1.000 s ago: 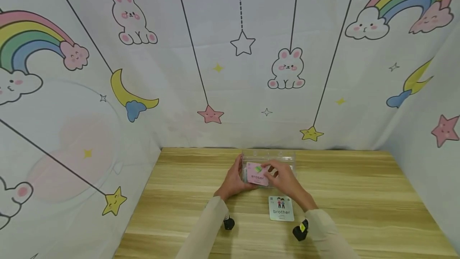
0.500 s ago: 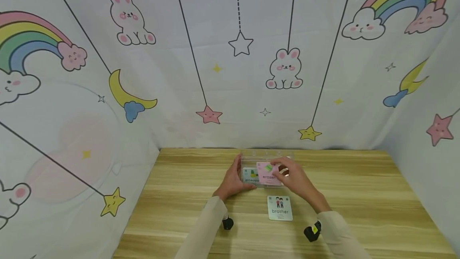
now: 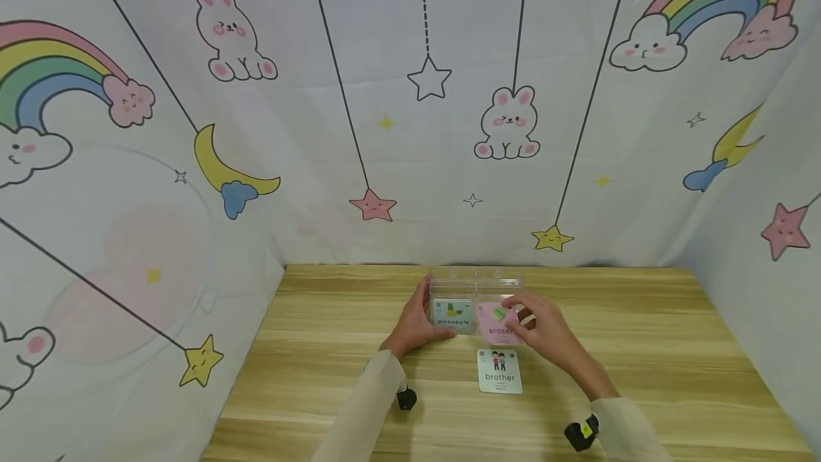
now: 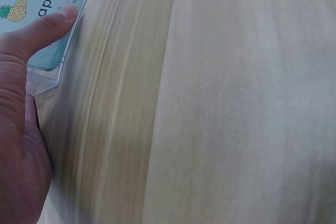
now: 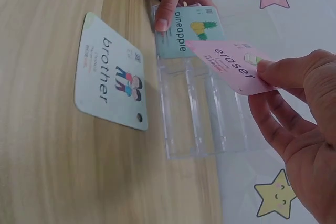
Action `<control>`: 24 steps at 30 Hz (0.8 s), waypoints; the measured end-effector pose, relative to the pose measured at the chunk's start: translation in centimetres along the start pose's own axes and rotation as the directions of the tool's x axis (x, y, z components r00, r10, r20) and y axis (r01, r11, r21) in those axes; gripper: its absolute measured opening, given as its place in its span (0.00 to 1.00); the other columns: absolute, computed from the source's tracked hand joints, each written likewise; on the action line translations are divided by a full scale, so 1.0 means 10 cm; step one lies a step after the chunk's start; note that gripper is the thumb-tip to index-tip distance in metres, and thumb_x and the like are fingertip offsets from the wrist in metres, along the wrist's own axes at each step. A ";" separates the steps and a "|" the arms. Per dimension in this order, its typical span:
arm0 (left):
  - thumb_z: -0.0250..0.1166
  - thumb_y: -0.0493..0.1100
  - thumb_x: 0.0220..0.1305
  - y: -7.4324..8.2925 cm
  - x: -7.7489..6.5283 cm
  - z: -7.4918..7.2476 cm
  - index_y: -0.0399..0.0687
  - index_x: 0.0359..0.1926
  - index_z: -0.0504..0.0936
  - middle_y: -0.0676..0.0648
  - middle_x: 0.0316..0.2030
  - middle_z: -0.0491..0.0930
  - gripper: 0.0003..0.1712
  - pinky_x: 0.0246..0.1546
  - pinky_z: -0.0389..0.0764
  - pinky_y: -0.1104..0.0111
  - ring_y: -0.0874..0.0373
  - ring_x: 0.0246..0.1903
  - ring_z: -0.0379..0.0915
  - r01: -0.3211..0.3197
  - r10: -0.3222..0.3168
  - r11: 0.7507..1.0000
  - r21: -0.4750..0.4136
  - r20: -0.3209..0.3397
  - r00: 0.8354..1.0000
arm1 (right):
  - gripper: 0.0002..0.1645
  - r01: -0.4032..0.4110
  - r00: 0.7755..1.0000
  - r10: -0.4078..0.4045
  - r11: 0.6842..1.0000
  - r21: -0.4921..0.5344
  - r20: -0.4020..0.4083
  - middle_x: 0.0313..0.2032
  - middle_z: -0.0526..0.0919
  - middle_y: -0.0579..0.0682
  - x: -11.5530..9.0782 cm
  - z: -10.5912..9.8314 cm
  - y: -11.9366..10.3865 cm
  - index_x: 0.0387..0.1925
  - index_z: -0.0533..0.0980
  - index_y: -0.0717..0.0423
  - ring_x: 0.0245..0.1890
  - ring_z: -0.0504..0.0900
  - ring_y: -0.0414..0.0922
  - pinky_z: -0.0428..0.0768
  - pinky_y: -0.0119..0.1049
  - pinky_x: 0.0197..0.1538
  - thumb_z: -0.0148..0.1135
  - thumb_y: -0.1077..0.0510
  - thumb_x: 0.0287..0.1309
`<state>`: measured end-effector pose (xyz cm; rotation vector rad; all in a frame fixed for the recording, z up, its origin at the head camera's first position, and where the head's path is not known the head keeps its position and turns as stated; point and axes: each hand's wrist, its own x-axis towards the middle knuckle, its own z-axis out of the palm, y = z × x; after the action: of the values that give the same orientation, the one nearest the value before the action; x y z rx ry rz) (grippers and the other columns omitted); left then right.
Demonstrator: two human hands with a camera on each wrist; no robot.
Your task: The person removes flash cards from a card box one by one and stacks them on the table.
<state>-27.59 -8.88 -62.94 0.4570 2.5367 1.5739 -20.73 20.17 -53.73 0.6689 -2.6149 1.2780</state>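
Observation:
A pink card (image 3: 492, 331) printed "eraser" is pinched between the thumb and fingers of my right hand (image 3: 544, 330), above the right section of a clear plastic card holder (image 3: 452, 284). In the right wrist view the pink card (image 5: 228, 66) is tilted and apart from the holder's ribbed right part (image 5: 191, 114). My left hand (image 3: 413, 323) grips the holder's left end, its thumb over the front edge. Behind that thumb, a light green "pineapple" card (image 3: 453, 312) sits in the left section. In the left wrist view the thumb partly covers this card (image 4: 58, 51).
A pale "brother" card (image 3: 499, 373) lies face up on the wooden table (image 3: 333, 305), in front of the holder. Behind the table hangs a white cloth (image 3: 417, 234) printed with rabbits, stars and rainbows.
My right hand has carried the pink eraser card rightward, from in front of the pineapple card to the right section. The pineapple card now shows fully. My left hand stays on the holder.

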 end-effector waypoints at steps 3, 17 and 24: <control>0.88 0.43 0.44 -0.01 0.00 0.00 0.51 0.84 0.42 0.45 0.79 0.56 0.77 0.75 0.59 0.64 0.53 0.77 0.55 -0.006 0.006 1.000 -0.002 0.002 1.000 | 0.17 -0.026 1.000 0.026 1.000 -0.001 0.012 0.46 0.84 0.50 -0.09 -0.01 0.04 0.49 0.82 0.56 0.37 0.83 0.41 0.87 0.31 0.36 0.73 0.69 0.59; 0.88 0.43 0.45 0.02 -0.01 -0.01 0.52 0.84 0.42 0.46 0.79 0.56 0.77 0.76 0.59 0.65 0.54 0.77 0.54 0.009 -0.009 1.000 -0.005 0.007 1.000 | 0.21 -0.215 0.974 0.201 0.964 0.159 0.100 0.51 0.83 0.59 -0.43 0.13 0.22 0.52 0.80 0.61 0.38 0.85 0.44 0.88 0.33 0.38 0.74 0.72 0.57; 0.88 0.45 0.44 -0.01 0.00 0.00 0.52 0.84 0.42 0.45 0.80 0.55 0.77 0.76 0.58 0.64 0.54 0.77 0.53 0.004 -0.004 1.000 0.005 0.007 1.000 | 0.21 -0.282 0.957 0.251 0.920 0.271 0.142 0.53 0.81 0.66 -0.49 0.22 0.29 0.52 0.80 0.65 0.37 0.87 0.45 0.88 0.35 0.37 0.73 0.73 0.56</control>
<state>-27.61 -8.95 -62.98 0.4566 2.5359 1.5618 -17.54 21.58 -58.78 0.4361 -2.7014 1.7770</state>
